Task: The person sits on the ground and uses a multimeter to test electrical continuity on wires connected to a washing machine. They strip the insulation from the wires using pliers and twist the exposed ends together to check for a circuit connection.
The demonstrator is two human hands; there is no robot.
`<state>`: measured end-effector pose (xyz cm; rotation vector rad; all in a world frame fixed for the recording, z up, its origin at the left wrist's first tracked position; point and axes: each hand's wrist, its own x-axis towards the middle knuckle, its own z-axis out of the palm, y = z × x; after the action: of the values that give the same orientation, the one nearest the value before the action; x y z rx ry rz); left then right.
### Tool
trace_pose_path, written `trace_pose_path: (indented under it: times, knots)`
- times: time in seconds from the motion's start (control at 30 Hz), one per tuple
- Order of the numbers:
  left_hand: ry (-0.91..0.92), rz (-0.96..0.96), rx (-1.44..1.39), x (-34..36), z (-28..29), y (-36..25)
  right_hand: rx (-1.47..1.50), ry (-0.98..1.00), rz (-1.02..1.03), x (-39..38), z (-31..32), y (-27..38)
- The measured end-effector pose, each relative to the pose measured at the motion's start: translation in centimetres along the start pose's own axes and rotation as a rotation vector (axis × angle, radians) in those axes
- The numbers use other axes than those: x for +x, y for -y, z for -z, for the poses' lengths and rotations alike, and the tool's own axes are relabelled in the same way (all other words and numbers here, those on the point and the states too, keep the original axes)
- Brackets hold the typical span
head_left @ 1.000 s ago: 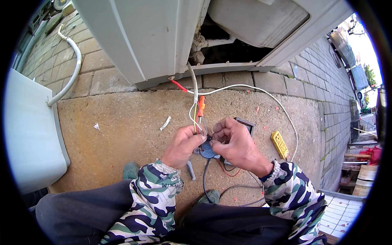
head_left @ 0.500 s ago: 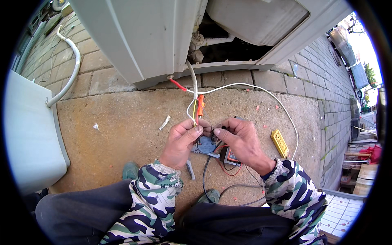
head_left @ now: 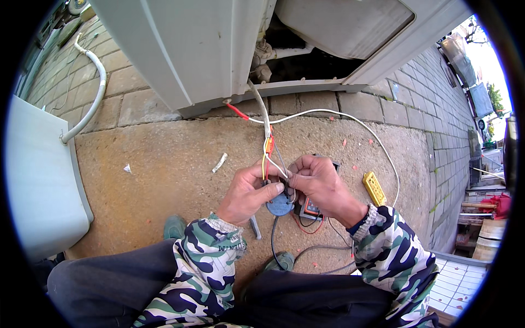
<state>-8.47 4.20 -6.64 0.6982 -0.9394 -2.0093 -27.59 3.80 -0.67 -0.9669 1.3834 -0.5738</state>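
Wires (head_left: 269, 158), thin, white, yellow and orange, pinched between both curled hands: left hand (head_left: 246, 192) and right hand (head_left: 320, 183) meet fingertip to fingertip just above the blue round part (head_left: 280, 205).

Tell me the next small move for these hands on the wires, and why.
Probably draw the wire ends together between the fingertips. Both hands, left hand and right hand, already pinch the thin wires just above the round blue part, and the strands lie side by side, seemingly not yet joined; how bare the ends are is too small to tell.
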Motion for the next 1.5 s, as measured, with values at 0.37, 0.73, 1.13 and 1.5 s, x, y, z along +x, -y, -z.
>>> trace_pose_path:
  times: [0.37, 0.73, 1.13, 1.5]
  knots:
    - [-0.124, 0.008, 0.169, 0.3, 0.6, 0.2, 0.188, 0.014, -0.01, -0.5, 0.0, 0.0]
    - [-0.042, 0.102, -0.142, -0.2, 1.1, 0.0, -0.566, -0.091, 0.349, -1.8, -1.0, 0.5]
    - [-0.085, 0.063, -0.294, -0.2, 1.2, 0.4, -0.463, -0.135, 0.521, -2.1, -1.2, 0.5]
    - [-0.07, -0.029, 0.203, 0.2, -0.4, -0.5, 0.082, -0.04, 0.087, -1.4, -0.4, 0.1]
